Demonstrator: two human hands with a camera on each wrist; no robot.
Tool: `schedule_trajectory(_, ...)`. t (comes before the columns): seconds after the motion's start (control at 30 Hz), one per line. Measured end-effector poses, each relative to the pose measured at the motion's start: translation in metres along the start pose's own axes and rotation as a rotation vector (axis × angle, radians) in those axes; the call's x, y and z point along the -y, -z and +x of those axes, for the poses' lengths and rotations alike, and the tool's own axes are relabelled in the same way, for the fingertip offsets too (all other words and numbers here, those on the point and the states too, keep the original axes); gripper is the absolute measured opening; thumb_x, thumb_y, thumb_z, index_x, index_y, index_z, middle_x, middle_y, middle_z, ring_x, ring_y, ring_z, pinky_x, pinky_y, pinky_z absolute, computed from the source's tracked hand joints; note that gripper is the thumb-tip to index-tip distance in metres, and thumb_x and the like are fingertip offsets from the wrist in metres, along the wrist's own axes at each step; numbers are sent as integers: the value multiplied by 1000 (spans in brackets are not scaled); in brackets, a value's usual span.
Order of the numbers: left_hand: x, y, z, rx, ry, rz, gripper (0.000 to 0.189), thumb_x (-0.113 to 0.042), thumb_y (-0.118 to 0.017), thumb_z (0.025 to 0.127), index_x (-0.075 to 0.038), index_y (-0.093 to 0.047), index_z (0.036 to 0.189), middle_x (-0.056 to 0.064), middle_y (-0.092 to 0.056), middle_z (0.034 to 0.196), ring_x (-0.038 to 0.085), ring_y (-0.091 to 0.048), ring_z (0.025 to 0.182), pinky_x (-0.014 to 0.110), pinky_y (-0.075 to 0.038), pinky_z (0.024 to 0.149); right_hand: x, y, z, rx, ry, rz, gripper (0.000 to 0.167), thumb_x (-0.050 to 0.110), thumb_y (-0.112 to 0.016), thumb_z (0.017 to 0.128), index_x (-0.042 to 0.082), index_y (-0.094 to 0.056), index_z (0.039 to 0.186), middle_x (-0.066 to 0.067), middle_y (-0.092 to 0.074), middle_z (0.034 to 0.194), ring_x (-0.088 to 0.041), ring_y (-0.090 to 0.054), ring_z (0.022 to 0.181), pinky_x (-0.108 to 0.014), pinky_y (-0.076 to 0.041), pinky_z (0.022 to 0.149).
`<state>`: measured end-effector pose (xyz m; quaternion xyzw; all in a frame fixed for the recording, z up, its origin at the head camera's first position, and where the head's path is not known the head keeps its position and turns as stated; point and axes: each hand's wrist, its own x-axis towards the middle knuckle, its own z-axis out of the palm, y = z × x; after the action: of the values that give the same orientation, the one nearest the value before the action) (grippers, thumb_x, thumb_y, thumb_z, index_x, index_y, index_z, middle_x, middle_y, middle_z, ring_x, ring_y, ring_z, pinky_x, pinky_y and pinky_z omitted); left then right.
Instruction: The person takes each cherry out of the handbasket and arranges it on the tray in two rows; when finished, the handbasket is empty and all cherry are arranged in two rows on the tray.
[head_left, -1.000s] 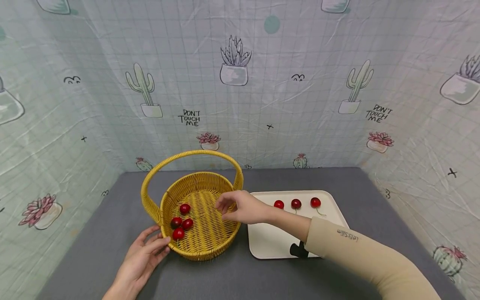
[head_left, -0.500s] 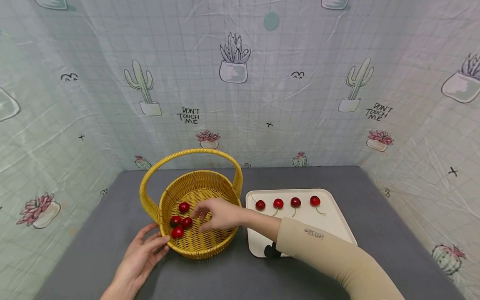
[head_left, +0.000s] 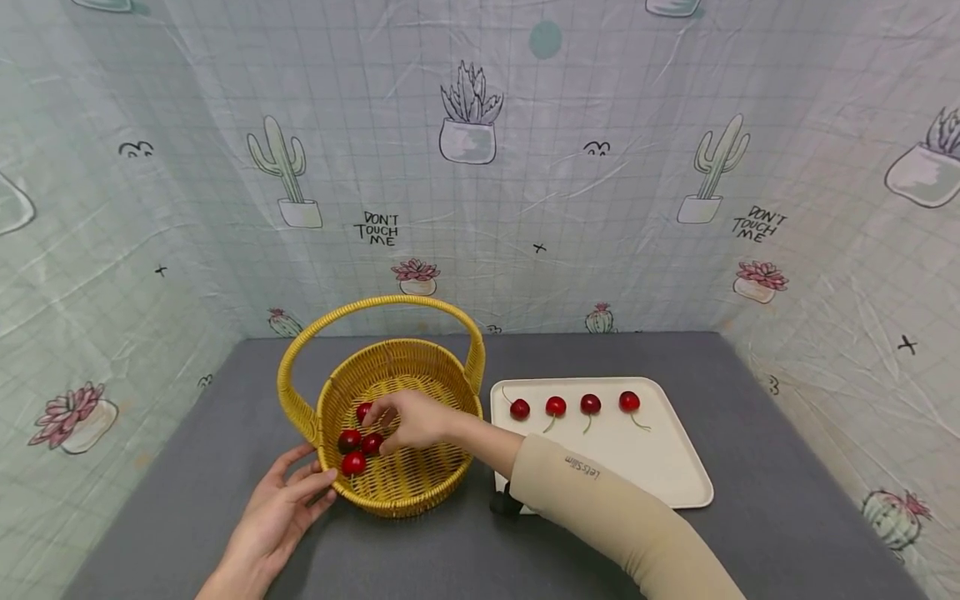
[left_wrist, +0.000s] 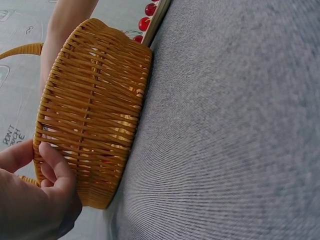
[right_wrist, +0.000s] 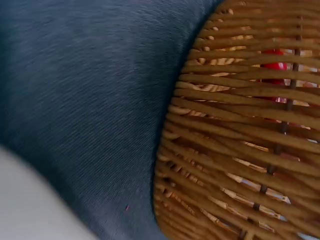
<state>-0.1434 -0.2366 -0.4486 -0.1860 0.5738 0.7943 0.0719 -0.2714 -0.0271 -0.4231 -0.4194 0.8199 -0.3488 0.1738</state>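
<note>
A yellow wicker basket (head_left: 399,507) with a tall arched handle stands left of centre on the table. Several red cherries (head_left: 353,463) lie together inside it, towards its left wall. My left hand (head_left: 273,510) grips the basket's left rim between thumb and fingers; the left wrist view shows the thumb (left_wrist: 56,159) against the woven side (left_wrist: 95,110). Inside the basket, my right hand (head_left: 415,419) hovers over the cherries, thumb and fingers apart, partly covering two of them. From the right wrist, only the basket's outer weave (right_wrist: 240,115) and red cherry (right_wrist: 274,62) glimpses show.
A white tray (head_left: 622,467) lies right of the basket, partly beneath the right forearm. Along its far side sits a row of several cherries with stems (head_left: 590,404). A black device (head_left: 505,502) is at the right wrist. Patterned cloth (head_left: 540,200) encloses the grey table.
My right hand has moved left within the basket to the cherries, its forearm uncovering more of the tray. The left hand has stayed on the rim.
</note>
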Motion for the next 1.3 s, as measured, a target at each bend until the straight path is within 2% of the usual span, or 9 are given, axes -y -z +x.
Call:
schedule_trajectory(0.17,0,0,1,-5,3,14,62,-1,-65,101,-18,-26,147,-2,-54,106,12,-63,90,33,-57,84,-3,-2,8,11,-37,-64,37,5,-83,86,9,-74,121,-3,-69,121,-15,-62,111,-18,-48,87)
schedule_trajectory(0.37,0,1,1,-5,-3,28,64,-2,-65,101,-19,-24,148,-2,-54,106,12,-62,92,33,-56,85,-5,-12,15,28,-22,-117,37,3,-83,86,11,-75,121,2,-69,118,-8,-61,106,-16,-48,87)
schedule_trajectory(0.53,-1,2,1,15,4,49,76,-4,-63,103,-14,-13,159,-3,-54,107,12,-62,93,34,-56,86,-4,-20,17,22,-26,-149,37,1,-84,84,12,-76,118,3,-70,112,-6,-58,94,-15,-46,80)
schedule_trajectory(0.63,-1,3,1,20,14,61,81,-6,-62,104,-13,-7,163,-3,-54,108,12,-61,94,34,-56,86,-3,-22,18,14,-21,-186,37,1,-84,83,13,-76,117,4,-70,113,-5,-57,95,-14,-45,80)
schedule_trajectory(0.8,-1,4,3,17,26,49,81,-6,-62,103,-14,-8,163,-3,-55,108,13,-61,94,34,-56,86,-3,-23,18,5,1,-216,36,-1,-82,84,14,-76,116,5,-71,111,-4,-60,100,-14,-46,83)
schedule_trajectory(1.07,-1,5,2,15,29,49,82,-5,-62,104,-13,-6,163,-3,-55,107,12,-61,94,35,-56,87,-1,-25,18,28,57,-272,34,4,-81,88,12,-75,120,4,-72,112,-4,-62,98,-13,-46,81)
schedule_trajectory(1.3,-1,3,2,11,20,48,80,-5,-63,103,-13,-10,162,-3,-56,106,12,-62,94,36,-57,86,0,-21,13,20,30,-289,30,13,-81,91,12,-75,120,1,-72,107,-5,-62,94,-14,-48,77)
